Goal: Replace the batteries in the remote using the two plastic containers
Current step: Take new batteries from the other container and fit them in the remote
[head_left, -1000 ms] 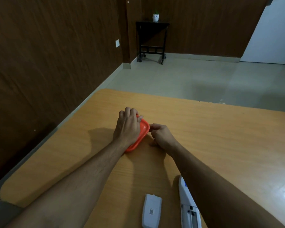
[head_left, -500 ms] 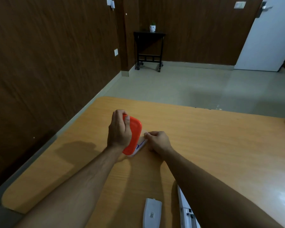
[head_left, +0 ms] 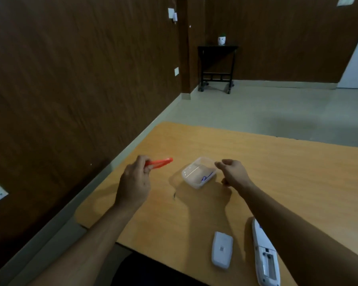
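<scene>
The open clear plastic container (head_left: 198, 172) sits mid-table with bare wooden tabletop (head_left: 277, 172) wide to its right and beyond. The left hand (head_left: 133, 182), holding the orange plastic lid (head_left: 160, 162), blocks its left side; the right hand (head_left: 233, 172) hovers just beside its right rim. Nearer the table's front edge lie the white battery cover (head_left: 222, 249) and white remote (head_left: 266, 256).
</scene>
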